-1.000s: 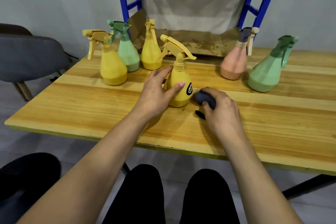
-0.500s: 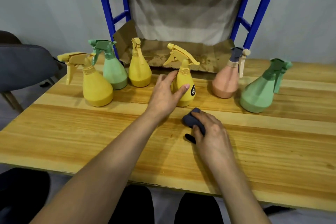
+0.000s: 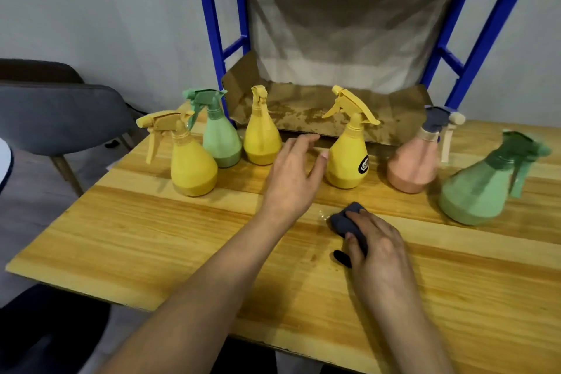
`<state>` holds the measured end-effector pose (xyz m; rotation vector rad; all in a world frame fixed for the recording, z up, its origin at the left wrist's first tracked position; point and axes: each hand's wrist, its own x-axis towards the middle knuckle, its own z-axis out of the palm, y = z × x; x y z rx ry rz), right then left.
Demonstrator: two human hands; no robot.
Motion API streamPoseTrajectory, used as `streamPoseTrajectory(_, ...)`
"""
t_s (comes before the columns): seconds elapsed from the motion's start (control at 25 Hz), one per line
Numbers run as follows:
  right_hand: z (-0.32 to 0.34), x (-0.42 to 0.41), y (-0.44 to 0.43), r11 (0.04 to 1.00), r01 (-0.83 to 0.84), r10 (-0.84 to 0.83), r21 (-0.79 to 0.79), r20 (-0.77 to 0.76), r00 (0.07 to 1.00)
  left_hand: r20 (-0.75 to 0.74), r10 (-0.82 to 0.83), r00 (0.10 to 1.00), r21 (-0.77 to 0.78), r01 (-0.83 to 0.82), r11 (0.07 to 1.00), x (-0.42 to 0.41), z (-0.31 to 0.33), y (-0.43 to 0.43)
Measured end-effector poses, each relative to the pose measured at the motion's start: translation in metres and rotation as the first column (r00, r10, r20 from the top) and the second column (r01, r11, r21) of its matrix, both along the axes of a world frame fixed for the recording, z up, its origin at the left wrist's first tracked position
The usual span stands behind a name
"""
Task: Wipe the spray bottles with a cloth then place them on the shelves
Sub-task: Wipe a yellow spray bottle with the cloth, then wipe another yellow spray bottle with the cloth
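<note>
Bottles, six, upright on the wooden table (image 3: 151,237); by our judgement all are yet to be shelved.

Far left of our left hand (image 3: 291,182):
- front yellow bottle (image 3: 192,173)
- small green bottle (image 3: 220,143), just behind it
- back yellow bottle (image 3: 261,143), nearest our fingers

Left hand: fingers spread and relaxed, holding nothing. The thumb tip is just beside the flank of the labelled yellow bottle (image 3: 347,161); we cannot tell whether it touches.

Beyond that hand: cardboard-lined shelf (image 3: 303,115) in a blue frame.

Right of that hand and nearer us: right hand (image 3: 379,252), curled round a dark cloth (image 3: 344,223) and pressing it on the table.

Further right: peach bottle (image 3: 413,167) and large green bottle (image 3: 473,197), both well apart from either hand.

Step, as we judge it: taking up the labelled yellow bottle for wiping. We would:
- close the left hand round the belly, below the neck
- lift the bottle clear of its neighbours
- keep the trigger turned away
- bring the cloth up to work body, neck and trigger before shelving
</note>
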<state>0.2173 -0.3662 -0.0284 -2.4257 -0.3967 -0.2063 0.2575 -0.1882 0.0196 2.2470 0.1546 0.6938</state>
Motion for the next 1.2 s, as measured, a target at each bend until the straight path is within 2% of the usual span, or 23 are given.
streamPoseTrajectory(0.08,-0.002,0.003,0.005,1.0,0.008,-0.008,-0.021,-0.002,1.0,0.159,0.097,0.983,0.032,-0.104,0.994,-0.016,0.01,0.018)
streamPoseTrajectory(0.2,0.0,0.004,0.015,0.999,-0.001,0.001,-0.032,0.002,1.0,0.329,0.285,0.9,0.075,-0.326,0.943,-0.014,0.04,0.036)
streamPoseTrajectory(0.24,0.001,0.005,0.017,0.999,-0.005,0.005,-0.037,0.004,1.0,0.324,0.342,0.882,0.075,-0.384,0.92,-0.007,0.051,0.039)
streamPoseTrajectory(0.32,0.001,0.005,0.017,0.999,-0.002,0.002,-0.046,-0.001,1.0,0.203,0.414,0.887,0.071,-0.436,0.897,0.009,0.069,0.045)
streamPoseTrajectory(0.44,0.002,0.002,0.016,0.999,0.005,-0.005,-0.038,-0.014,1.0,0.018,0.411,0.911,-0.006,-0.411,0.912,0.022,0.068,0.055)
streamPoseTrajectory(0.52,0.004,0.001,0.018,1.0,0.009,-0.01,-0.026,-0.011,1.0,-0.002,0.411,0.912,-0.069,-0.41,0.91,0.026,0.064,0.059)
streamPoseTrajectory(0.64,0.002,0.001,0.02,1.0,0.003,-0.003,-0.031,-0.002,1.0,0.053,0.425,0.904,-0.138,-0.415,0.899,0.021,0.061,0.061)
streamPoseTrajectory(0.8,0.001,0.0,0.018,0.999,0.009,-0.009,-0.032,0.015,1.0,0.061,0.256,0.965,-0.134,-0.246,0.96,0.001,0.058,0.063)
streamPoseTrajectory(0.88,0.001,-0.001,0.018,1.0,0.01,-0.009,-0.029,0.025,1.0,0.056,0.174,0.983,-0.192,-0.161,0.968,-0.014,0.058,0.062)
streamPoseTrajectory(1.04,0.005,-0.006,0.016,0.999,0.004,-0.004,-0.036,0.004,1.0,0.058,-0.022,0.998,-0.398,0.043,0.916,-0.057,0.056,0.054)
streamPoseTrajectory(1.2,0.005,-0.023,0.007,0.999,-0.016,0.017,-0.049,0.013,1.0,0.115,-0.15,0.982,-0.472,0.187,0.861,-0.105,0.046,0.045)
